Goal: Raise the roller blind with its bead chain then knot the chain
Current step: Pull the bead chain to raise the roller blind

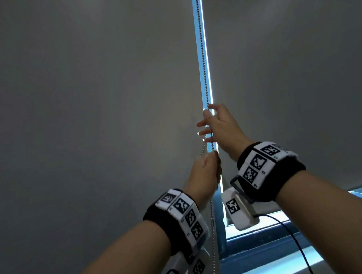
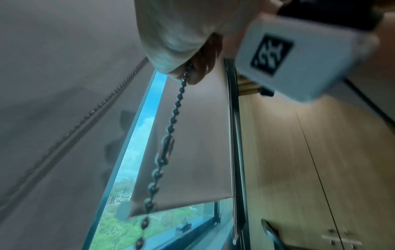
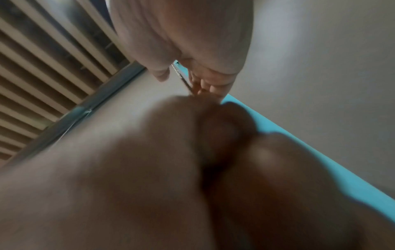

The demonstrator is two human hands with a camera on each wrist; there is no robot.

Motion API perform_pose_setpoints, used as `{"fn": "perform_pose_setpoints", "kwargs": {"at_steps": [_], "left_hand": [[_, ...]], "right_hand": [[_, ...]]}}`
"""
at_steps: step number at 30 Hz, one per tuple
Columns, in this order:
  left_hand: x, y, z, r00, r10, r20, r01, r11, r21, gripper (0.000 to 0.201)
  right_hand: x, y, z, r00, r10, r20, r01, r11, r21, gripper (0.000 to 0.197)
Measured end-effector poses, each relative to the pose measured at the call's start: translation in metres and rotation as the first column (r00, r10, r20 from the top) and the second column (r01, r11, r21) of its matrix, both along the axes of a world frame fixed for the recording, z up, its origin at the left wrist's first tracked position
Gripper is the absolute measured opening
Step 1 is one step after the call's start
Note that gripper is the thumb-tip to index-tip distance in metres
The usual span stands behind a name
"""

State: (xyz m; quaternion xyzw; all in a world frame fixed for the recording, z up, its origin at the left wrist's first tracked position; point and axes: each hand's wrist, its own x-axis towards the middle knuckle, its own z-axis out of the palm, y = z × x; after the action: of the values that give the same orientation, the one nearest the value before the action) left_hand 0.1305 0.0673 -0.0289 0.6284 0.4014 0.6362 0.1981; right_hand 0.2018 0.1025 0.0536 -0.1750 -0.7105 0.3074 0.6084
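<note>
A metal bead chain (image 1: 202, 50) hangs in the bright gap between two grey roller blinds (image 1: 288, 66). My left hand (image 1: 205, 171) grips the chain in a fist and looks blurred. Just above it, my right hand (image 1: 219, 126) pinches the chain between thumb and index finger, with the other fingers spread to the left. In the left wrist view the chain (image 2: 177, 104) drops from my left hand (image 2: 181, 42), with a connector link partway down. The blind's bottom hem (image 2: 181, 202) hangs a little above the sill. In the right wrist view the chain (image 3: 179, 76) runs between thumb and fingers.
A dark window frame and sill (image 1: 266, 237) lie below the right blind, with trees visible outside. A black cable (image 1: 296, 240) trails from the right wrist camera. A wooden cabinet (image 2: 320, 152) stands to the right of the window. A slatted wooden ceiling (image 3: 42, 59) is overhead.
</note>
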Motion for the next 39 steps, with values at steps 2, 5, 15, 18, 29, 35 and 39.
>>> {"fn": "perform_pose_setpoints", "kwargs": {"at_steps": [2,5,15,18,29,35,39], "left_hand": [[0.003,0.005,-0.022,0.997,0.004,-0.076,-0.003,1.000,0.001,0.038],[0.000,0.013,-0.055,0.986,-0.043,-0.161,0.033,0.997,-0.067,0.038],[-0.022,0.027,-0.034,0.972,-0.171,-0.161,0.121,0.952,-0.280,0.035],[-0.023,0.031,-0.012,0.975,-0.221,0.014,0.214,0.926,-0.310,0.041],[0.017,0.021,0.089,0.917,-0.363,0.167,0.383,0.918,-0.104,0.052],[0.030,0.017,0.121,0.931,-0.238,0.277,0.232,0.971,0.052,0.027],[0.030,0.021,0.118,0.955,-0.154,0.253,0.133,0.986,0.098,0.040]], "right_hand": [[0.003,-0.003,0.008,0.999,0.045,-0.023,-0.045,0.999,-0.023,0.033],[0.007,0.000,0.011,0.998,0.066,0.004,-0.066,0.996,-0.056,0.024],[0.010,0.011,-0.005,0.997,-0.067,0.024,0.060,0.976,0.211,0.037],[0.013,0.014,-0.018,0.992,-0.110,0.062,0.090,0.962,0.259,0.037],[0.035,0.021,-0.080,0.937,-0.232,0.261,0.146,0.939,0.311,0.038],[0.041,0.025,-0.127,0.876,-0.241,0.418,0.117,0.947,0.300,0.038],[0.044,0.029,-0.139,0.780,-0.252,0.573,0.057,0.940,0.336,0.028]]}}
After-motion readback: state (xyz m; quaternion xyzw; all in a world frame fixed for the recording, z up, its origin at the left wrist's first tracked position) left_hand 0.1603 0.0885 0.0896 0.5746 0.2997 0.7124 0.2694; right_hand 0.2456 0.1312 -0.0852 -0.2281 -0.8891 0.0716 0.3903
